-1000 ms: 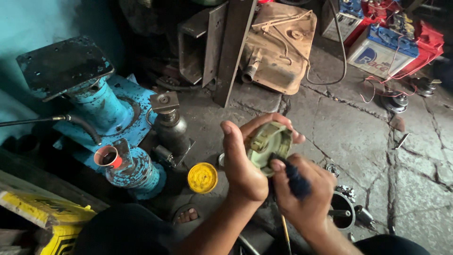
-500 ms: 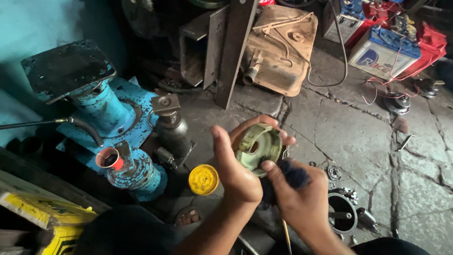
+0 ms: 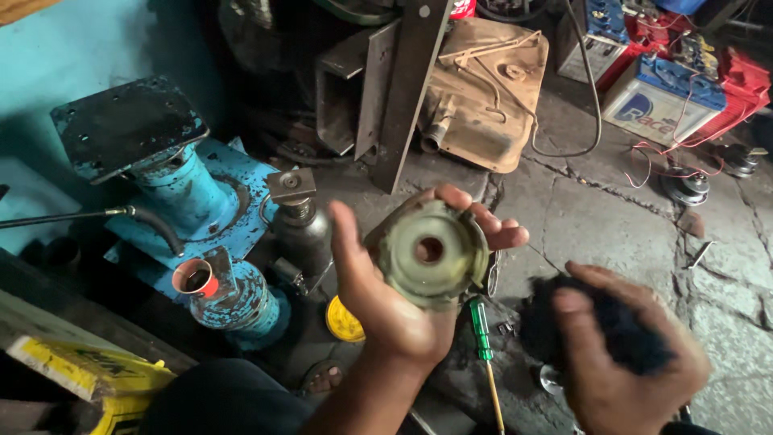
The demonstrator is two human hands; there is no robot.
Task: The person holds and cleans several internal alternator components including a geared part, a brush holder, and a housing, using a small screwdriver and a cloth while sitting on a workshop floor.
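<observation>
Here our left hand [image 3: 386, 298] cups a round greenish metal housing with a centre hole [image 3: 431, 254]; beside it, our right hand [image 3: 624, 366] grips a dark rag [image 3: 620, 330]; between them lies a green-handled screwdriver [image 3: 481, 330].

Left hand [image 3: 386, 302] cupped; right hand [image 3: 620, 354] clenched (lower).

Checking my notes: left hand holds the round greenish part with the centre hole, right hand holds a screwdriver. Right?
Not quite. In the head view the right hand holds a dark rag; the green-handled screwdriver lies on the floor. The left hand does hold the round greenish part.
</observation>
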